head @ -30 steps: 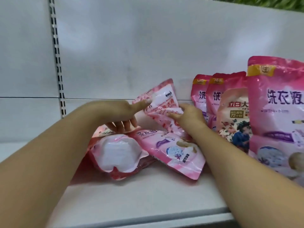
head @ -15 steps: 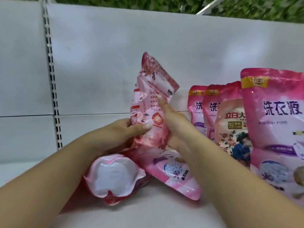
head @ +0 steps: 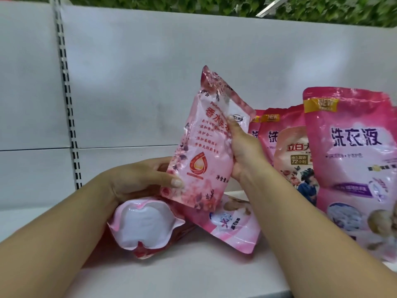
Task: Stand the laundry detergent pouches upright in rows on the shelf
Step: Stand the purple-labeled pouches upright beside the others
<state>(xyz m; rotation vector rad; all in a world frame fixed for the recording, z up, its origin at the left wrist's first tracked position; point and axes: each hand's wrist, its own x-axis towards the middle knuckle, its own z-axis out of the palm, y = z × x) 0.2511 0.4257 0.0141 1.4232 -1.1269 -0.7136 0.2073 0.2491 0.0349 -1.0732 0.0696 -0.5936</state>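
Observation:
Both hands hold a light pink detergent pouch (head: 206,147) upright above the white shelf (head: 193,274), its printed front facing me. My left hand (head: 141,179) grips its lower left corner, thumb on the front. My right hand (head: 242,149) clasps its right edge. Beneath it a pink pouch (head: 232,229) lies flat, and another pouch (head: 144,226) lies on its side with its white base towards me. Upright pink pouches stand in a row at the right: a big near one (head: 352,168) and others (head: 279,143) behind it.
The shelf's white back panel (head: 139,82) rises behind, with a slotted metal upright (head: 68,104) at the left. Green foliage (head: 214,5) shows above the panel. The shelf's front edge (head: 214,294) runs along the bottom of the view.
The pouch went from tilted low near the lying pouches to lifted upright and turned, its front now facing me. Both hands rose with it.

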